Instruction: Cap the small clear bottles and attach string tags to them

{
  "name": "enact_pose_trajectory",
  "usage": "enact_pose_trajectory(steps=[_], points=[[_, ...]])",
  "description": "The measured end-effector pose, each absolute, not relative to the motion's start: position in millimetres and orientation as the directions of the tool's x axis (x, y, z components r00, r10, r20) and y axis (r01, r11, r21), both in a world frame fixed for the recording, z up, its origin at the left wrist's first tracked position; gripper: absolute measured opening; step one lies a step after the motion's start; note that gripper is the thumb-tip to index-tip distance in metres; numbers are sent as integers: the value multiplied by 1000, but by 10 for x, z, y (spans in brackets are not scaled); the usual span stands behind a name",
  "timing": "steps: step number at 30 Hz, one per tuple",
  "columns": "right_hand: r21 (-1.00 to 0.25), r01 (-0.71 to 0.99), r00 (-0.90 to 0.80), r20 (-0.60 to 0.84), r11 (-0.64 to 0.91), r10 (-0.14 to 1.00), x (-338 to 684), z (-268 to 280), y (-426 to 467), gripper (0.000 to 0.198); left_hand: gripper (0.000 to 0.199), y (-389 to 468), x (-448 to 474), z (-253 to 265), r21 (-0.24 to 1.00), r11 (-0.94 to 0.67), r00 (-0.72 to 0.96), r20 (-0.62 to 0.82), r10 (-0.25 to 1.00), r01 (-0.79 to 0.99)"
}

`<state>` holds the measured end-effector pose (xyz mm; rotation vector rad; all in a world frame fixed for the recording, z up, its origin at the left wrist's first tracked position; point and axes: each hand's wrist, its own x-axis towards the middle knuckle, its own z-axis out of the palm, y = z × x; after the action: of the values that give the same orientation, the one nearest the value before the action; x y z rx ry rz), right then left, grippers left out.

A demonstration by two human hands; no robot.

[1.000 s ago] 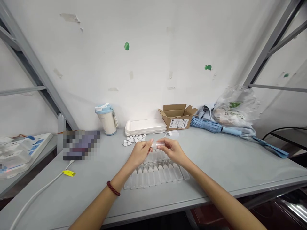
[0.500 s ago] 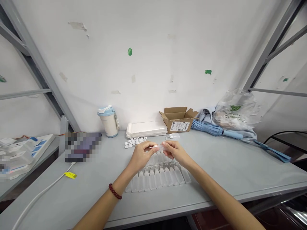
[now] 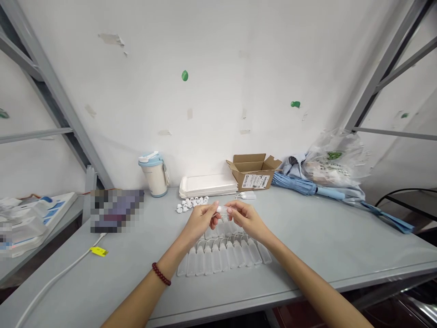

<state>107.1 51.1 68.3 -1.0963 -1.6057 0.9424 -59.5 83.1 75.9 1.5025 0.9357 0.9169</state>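
Note:
Between my two hands, above the middle of the table, is a small translucent plastic bottle [image 3: 223, 210] with a whitish end. My left hand [image 3: 200, 222] pinches its left end, the other fingers curled below. On the opposite side, my right hand [image 3: 248, 219] grips it between thumb and fingers. Just below lies a row of flat translucent bottles [image 3: 218, 258] with white corded tops. A second row behind it is partly hidden by my hands. Several loose white caps [image 3: 191, 203] lie beyond my left hand.
Behind the caps is a stack of white trays [image 3: 208, 184], beside an open cardboard box [image 3: 254, 173]. One more bottle [image 3: 248, 195] lies before the box. A tumbler [image 3: 153, 175] and a blurred device [image 3: 118, 212] with a cable are left; a blue umbrella [image 3: 307, 187] and plastic bag [image 3: 336, 159] right.
My hands have drawn slightly closer around the bottle. My left fingers have curled under, and the white corded piece that showed at the left fingertips is now mostly covered.

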Motion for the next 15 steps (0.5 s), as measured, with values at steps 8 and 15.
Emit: enact_pose_trajectory(steps=[8, 15], points=[[-893, 293, -133, 316, 342, 939, 1099, 632, 569, 35, 41, 809, -618, 744, 942, -279, 417, 183, 890, 184], [-932, 224, -105, 266, 283, 958, 1116, 689, 579, 42, 25, 792, -607, 724, 897, -403, 389, 310, 867, 183]])
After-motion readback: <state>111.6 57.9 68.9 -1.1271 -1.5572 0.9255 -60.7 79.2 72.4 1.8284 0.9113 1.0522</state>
